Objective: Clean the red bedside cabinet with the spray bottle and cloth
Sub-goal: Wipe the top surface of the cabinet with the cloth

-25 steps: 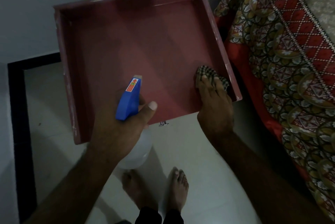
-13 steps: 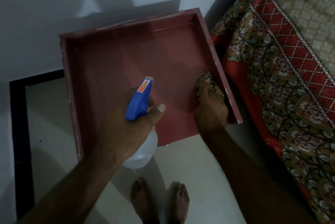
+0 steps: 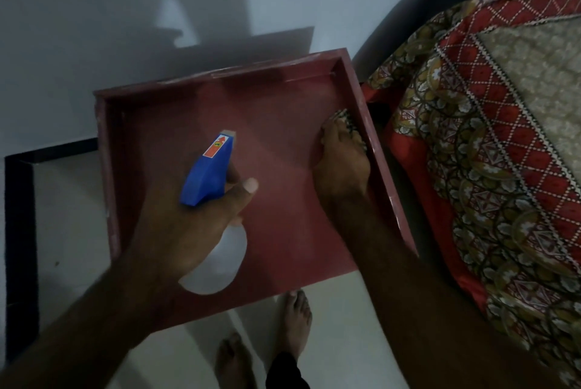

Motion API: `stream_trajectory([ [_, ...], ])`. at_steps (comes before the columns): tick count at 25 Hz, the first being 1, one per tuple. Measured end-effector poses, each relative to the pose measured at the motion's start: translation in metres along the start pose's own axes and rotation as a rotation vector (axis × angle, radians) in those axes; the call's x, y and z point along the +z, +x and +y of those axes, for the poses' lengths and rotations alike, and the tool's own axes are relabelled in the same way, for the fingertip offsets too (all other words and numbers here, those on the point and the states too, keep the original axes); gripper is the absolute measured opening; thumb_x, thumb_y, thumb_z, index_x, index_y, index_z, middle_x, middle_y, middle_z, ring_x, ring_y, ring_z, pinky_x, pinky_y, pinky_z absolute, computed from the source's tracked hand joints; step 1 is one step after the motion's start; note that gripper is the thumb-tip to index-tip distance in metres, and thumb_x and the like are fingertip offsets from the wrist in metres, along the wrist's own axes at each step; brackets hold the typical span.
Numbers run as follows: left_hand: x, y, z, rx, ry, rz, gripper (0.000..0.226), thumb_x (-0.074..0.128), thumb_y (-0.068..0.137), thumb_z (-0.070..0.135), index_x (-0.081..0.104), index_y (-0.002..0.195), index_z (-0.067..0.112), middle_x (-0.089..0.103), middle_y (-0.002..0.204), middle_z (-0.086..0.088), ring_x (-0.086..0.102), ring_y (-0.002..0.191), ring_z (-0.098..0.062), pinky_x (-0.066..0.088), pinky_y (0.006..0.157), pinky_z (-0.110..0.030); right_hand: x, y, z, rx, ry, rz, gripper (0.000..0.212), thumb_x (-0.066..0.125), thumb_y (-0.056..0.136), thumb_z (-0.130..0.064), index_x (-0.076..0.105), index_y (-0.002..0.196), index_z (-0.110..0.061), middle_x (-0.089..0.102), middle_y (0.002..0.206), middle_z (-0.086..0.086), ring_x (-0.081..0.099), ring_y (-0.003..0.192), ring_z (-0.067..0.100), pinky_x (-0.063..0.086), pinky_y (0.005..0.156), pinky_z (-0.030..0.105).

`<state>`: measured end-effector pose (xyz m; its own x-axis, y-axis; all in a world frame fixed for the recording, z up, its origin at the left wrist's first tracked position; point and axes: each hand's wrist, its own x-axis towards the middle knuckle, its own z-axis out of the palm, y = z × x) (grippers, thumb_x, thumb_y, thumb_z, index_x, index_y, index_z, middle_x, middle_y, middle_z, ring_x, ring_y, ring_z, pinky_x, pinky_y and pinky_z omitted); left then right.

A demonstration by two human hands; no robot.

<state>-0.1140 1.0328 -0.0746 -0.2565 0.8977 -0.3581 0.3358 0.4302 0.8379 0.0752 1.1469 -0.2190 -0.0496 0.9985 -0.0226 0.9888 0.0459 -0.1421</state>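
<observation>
The red bedside cabinet fills the middle of the view, its top a shallow tray with raised edges. My left hand grips the spray bottle, blue trigger head up and pointing over the top, clear body hanging below my palm. My right hand presses a checkered cloth against the top, right by the inner side of the right rim. Most of the cloth is hidden under my fingers.
A bed with a red and olive patterned cover lies close on the right. A pale wall is behind the cabinet. My bare feet stand on the light tiled floor with a dark border at the left.
My right hand has slid the cloth along the right rim towards the back of the cabinet top. The left hand with the bottle has moved further over the top.
</observation>
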Motion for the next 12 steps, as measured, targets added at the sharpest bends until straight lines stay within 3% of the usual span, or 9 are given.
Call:
stream_trajectory([
  [5,-0.009,0.017,0.001,0.005,-0.003,0.032,0.025,0.073,0.084,0.039,0.066,0.088,0.015,0.073,0.070,-0.002,0.071,0.063,-0.012,0.051,0.057,-0.010,-0.001,0.044,-0.013,-0.005,0.045,0.002,0.071,0.057,0.096,-0.009,0.025,0.159,-0.005,0.044,0.155,0.018,0.052,0.132,0.036,0.049,0.103,0.041],
  [9,-0.015,0.024,-0.004,-0.017,-0.008,0.061,0.027,0.073,0.083,0.042,0.067,0.085,0.015,0.073,0.069,-0.001,0.068,0.058,-0.016,0.052,0.054,-0.014,0.000,0.069,-0.019,-0.018,0.022,0.001,0.069,0.055,0.098,-0.013,0.024,0.160,-0.009,0.037,0.158,0.023,0.053,0.132,0.039,0.054,0.098,0.042],
  [12,-0.020,0.029,-0.006,-0.014,0.033,0.059,0.028,0.071,0.082,0.045,0.067,0.084,0.017,0.073,0.069,0.002,0.066,0.055,-0.009,0.049,0.051,-0.012,-0.002,0.087,-0.021,-0.053,0.087,0.012,0.060,0.049,0.103,-0.019,0.028,0.160,-0.016,0.039,0.158,0.021,0.053,0.133,0.038,0.051,0.100,0.043],
])
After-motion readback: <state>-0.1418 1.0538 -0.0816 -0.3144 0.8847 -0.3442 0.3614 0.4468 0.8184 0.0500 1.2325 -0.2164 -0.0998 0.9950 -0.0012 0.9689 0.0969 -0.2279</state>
